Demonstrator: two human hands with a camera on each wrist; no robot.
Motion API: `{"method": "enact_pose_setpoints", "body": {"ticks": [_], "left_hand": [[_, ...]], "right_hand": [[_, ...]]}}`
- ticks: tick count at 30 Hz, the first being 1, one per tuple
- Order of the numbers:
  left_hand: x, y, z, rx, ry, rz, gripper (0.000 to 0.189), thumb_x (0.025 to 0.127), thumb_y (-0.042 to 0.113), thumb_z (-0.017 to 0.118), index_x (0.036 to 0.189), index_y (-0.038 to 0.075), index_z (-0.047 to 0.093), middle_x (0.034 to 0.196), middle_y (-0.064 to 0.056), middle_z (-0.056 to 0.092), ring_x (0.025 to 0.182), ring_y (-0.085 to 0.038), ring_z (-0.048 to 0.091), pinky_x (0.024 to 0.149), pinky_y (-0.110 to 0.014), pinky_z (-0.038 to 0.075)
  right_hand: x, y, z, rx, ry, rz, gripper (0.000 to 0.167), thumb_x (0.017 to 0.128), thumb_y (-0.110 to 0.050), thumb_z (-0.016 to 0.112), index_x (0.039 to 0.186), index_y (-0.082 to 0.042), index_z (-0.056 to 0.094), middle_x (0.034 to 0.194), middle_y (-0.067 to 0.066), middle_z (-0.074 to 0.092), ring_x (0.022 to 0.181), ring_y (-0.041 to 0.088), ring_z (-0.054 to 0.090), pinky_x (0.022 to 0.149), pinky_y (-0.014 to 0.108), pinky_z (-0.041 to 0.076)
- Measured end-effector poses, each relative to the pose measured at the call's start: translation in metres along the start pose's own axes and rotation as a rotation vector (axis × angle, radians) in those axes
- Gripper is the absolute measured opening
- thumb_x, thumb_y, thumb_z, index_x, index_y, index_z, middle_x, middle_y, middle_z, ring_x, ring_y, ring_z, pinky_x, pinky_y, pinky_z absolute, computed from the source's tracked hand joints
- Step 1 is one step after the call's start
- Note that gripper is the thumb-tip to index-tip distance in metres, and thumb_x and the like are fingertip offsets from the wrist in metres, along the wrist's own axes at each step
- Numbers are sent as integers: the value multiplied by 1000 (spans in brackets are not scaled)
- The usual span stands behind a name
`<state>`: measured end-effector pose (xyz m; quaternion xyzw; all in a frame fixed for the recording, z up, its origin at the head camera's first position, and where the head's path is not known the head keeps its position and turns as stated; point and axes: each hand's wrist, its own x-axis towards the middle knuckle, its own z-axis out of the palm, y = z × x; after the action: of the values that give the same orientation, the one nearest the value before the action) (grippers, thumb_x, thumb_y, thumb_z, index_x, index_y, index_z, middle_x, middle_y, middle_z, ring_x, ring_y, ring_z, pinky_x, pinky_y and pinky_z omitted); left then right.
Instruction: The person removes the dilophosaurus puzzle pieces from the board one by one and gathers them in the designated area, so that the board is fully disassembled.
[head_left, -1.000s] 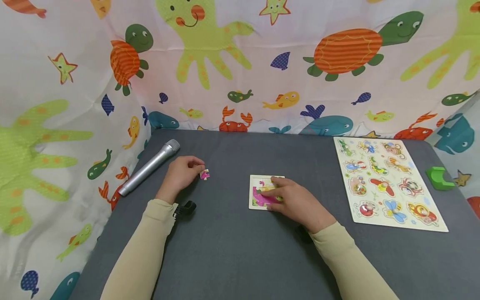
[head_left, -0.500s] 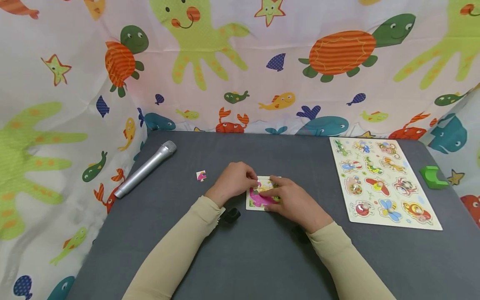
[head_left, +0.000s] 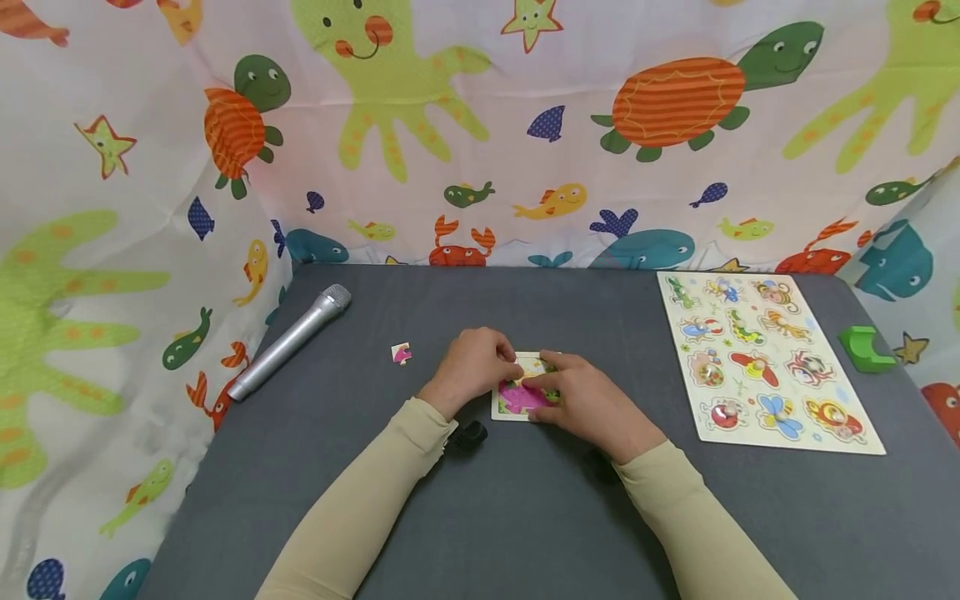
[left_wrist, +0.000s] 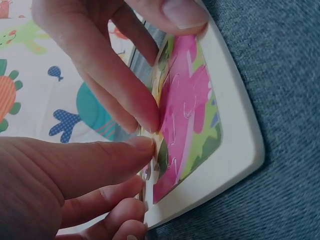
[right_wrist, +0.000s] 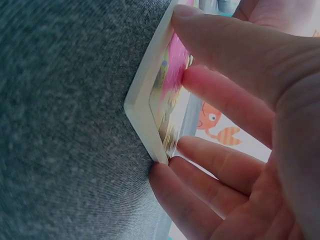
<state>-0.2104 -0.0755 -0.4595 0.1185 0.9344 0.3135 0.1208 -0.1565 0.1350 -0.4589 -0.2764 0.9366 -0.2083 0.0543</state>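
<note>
A small jigsaw puzzle board (head_left: 517, 418) with a pale frame and a pink picture lies flat on the table. My left hand (head_left: 474, 367) is at its upper left, thumb and fingertips pinching a small puzzle piece (left_wrist: 149, 174) at the frame's edge; the fingers mostly hide this piece. My right hand (head_left: 592, 404) grips the board from the right, thumb on the near rim and other fingers at the far corner. In the left wrist view the right index fingertip (left_wrist: 150, 120) touches the picture. A loose pink-and-white puzzle piece (head_left: 401, 353) lies left of the left hand.
A silver microphone (head_left: 292, 340) lies at the back left. On the right is a large pale board with animal shapes (head_left: 765, 443), and beyond it a green C-shaped block (head_left: 867, 350). A printed sea-animal cloth (head_left: 525, 158) hangs behind the grey table (head_left: 555, 533).
My left hand has moved right from beside the loose piece to the puzzle board, carrying a piece, and has stayed there for the last half second. The right hand keeps its grip on the board.
</note>
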Motion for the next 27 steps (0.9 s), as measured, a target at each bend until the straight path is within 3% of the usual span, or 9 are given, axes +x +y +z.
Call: {"method": "enact_pose_setpoints", "body": {"ticks": [16, 27], "left_hand": [[-2, 6, 4, 45, 17, -16, 17, 92, 32, 87, 93, 16, 83, 89, 4, 77, 78, -13, 66, 65, -30, 51], [-2, 5, 3, -33, 35, -41, 11, 95, 26, 83, 91, 16, 83, 80, 4, 73, 72, -14, 66, 61, -29, 50]], "right_hand": [[0, 0, 0, 11, -7, 34, 54, 87, -37, 92, 134, -14, 78, 157, 24, 58, 145, 43, 57, 118, 55, 48], [1, 0, 0, 11, -10, 17, 54, 87, -38, 91, 134, -14, 78, 156, 24, 60, 144, 43, 58, 118, 56, 48]]}}
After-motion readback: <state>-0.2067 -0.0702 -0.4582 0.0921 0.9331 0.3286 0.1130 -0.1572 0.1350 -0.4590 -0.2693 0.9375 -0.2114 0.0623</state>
